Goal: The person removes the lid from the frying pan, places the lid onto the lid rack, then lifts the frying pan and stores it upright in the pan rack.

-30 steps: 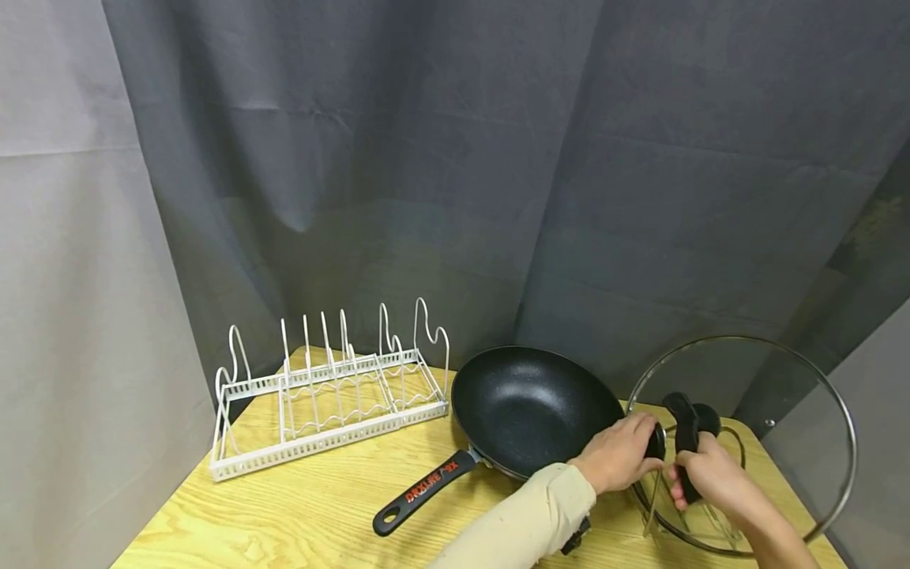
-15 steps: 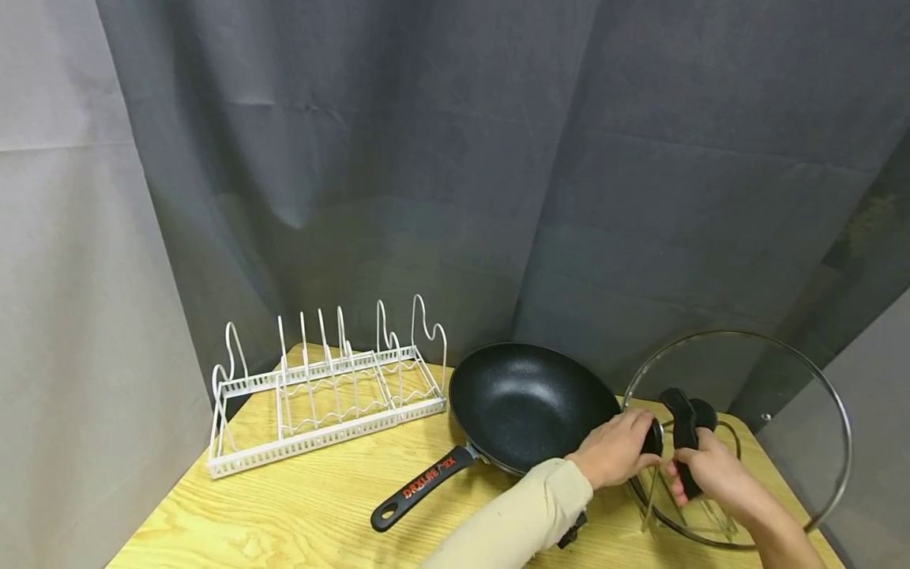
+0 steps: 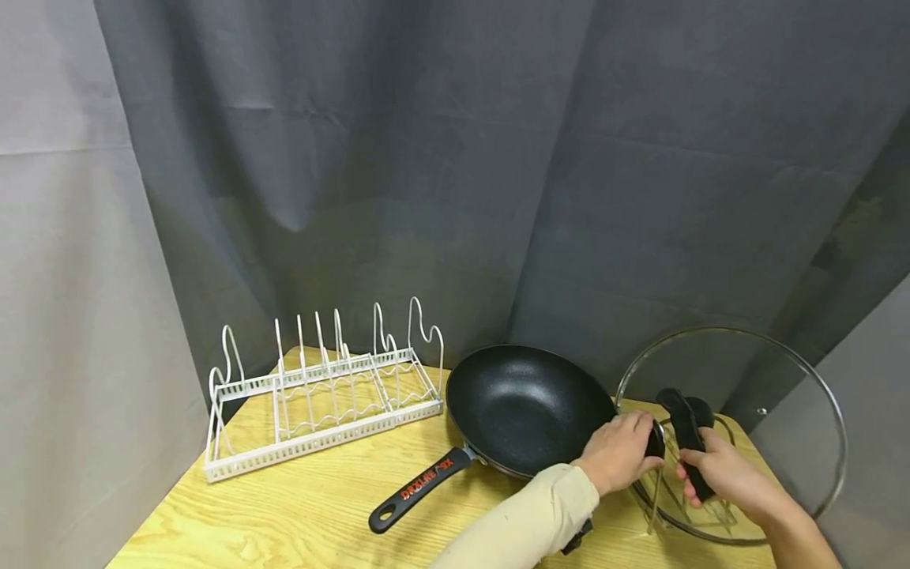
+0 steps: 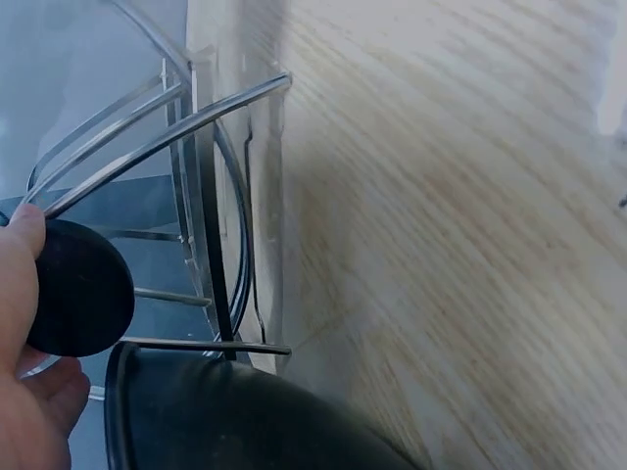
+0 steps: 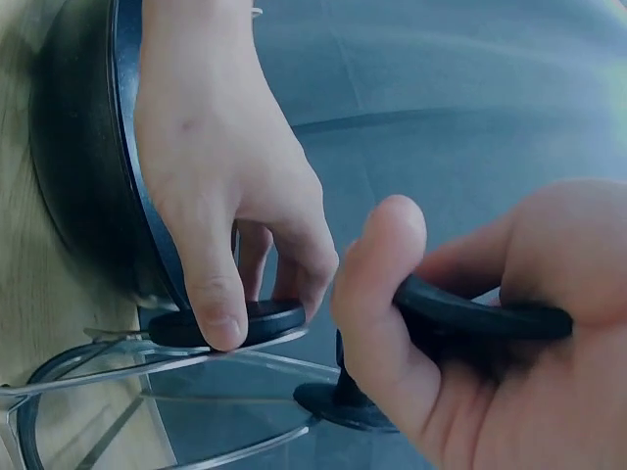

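A large clear glass lid [image 3: 753,359] with a metal rim stands upright at the right of the table, in a small wire stand [image 3: 652,502]. My right hand [image 3: 732,478] grips the lid's black arched handle [image 3: 686,431]; in the right wrist view the fingers and thumb curl round this handle [image 5: 490,318]. My left hand [image 3: 618,450] pinches a round black disc-like piece [image 4: 83,289] at the stand's left end, thumb on one face and fingers behind. Thin metal wires run past this disc in both wrist views. A black frying pan [image 3: 526,411] sits just left of that hand.
The pan's black handle [image 3: 419,490] with red lettering points toward the front left. Further left stands a white wire rack [image 3: 327,435] with upright dividers. Grey curtains [image 3: 355,158] hang behind the wooden table [image 3: 298,521].
My right hand and forearm have shifted slightly right, and the gripped handle leans a little more. The left hand keeps its hold on the black disc. The pan and white rack stay put.
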